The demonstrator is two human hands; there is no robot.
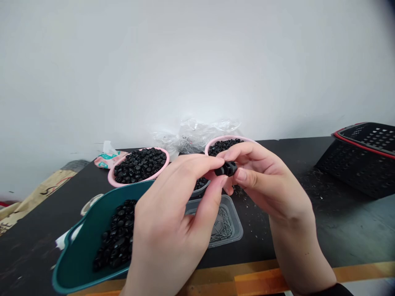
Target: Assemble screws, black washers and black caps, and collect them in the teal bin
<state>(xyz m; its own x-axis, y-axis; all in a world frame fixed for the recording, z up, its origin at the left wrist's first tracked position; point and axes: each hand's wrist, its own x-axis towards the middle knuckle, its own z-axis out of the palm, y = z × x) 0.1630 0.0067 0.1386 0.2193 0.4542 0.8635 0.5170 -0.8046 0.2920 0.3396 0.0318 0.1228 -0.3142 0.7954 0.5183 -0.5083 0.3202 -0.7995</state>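
Black part [226,168]: one, small, rounded, with a groove or seam across its middle. Location: raised off the worktop [265,234], between the fingertips of both hands, in line of sight above the clear container. Orientation: long axis nearly level, running left to right across the view; one end points toward the left hand [173,211], the other toward the right hand [271,181]. Any lean toward or away from the viewer cannot be told.

Grip, left: thumb and forefinger pinching the left end of the part. Grip, right: thumb and fingers pinching the right end, the thumb on the near side.

Clear container [240,230]: shallow, rectangular, holding slim metal pins [225,226] lying in mixed directions; partly hidden by the left hand.

Grey bowl [202,190]: behind the hands, mostly hidden, with small black pieces.

Teal basin [72,250]: left of the left hand, heaped with glossy black pieces [119,234].

Left pink basin [111,181]: beyond the teal one, full of black pieces.

Right pink basin [207,146]: behind the hands, likewise filled.

Black basket [345,166]: perforated, red band at the rim, far right.
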